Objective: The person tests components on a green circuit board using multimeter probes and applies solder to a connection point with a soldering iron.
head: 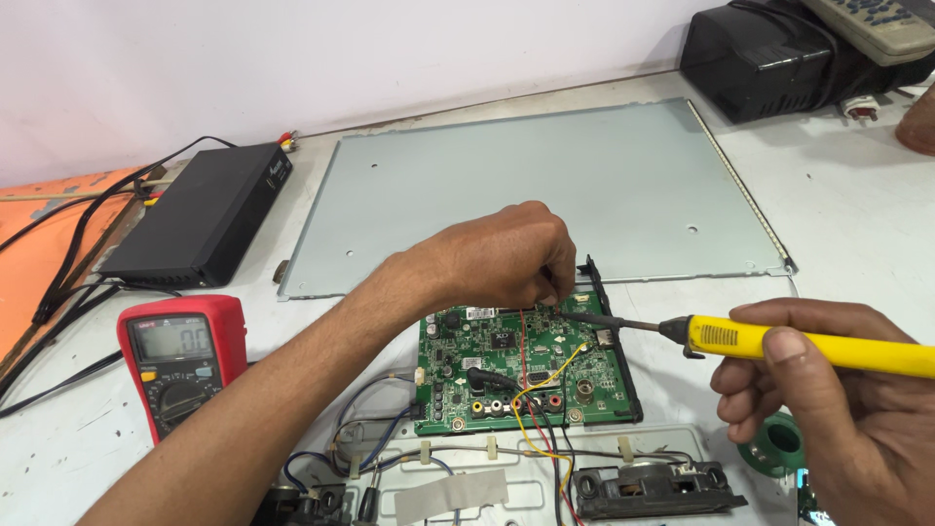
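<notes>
Gripped the yellow soldering iron in the right hand, fingers wrapped tight round the handle, thumb pressed on top. Aimed its dark tip leftward, right up to the left hand's fingertips. Bunched the left hand over the far edge of the green circuit board, fingertips pressed together in a pinch at the meeting point; could not tell what was pinched, perhaps a wire end. Lay flat beneath and just short of those fingertips, the board, with red and yellow wires trailing off it toward the near side.

Looked like a solder joint being worked at the board's far edge, tip at or almost on the spot. Called next for a steady tip on that one point, with the left fingertips held just clear of the hot metal.

Hid the joint itself behind the left fingers; could not make out contact between tip and board. Cut off the iron's rear end and most of the right hand at the frame edge. Showed only part of a green spool below the right fingers. Sat well to the left of the left hand, a red multimeter
</notes>
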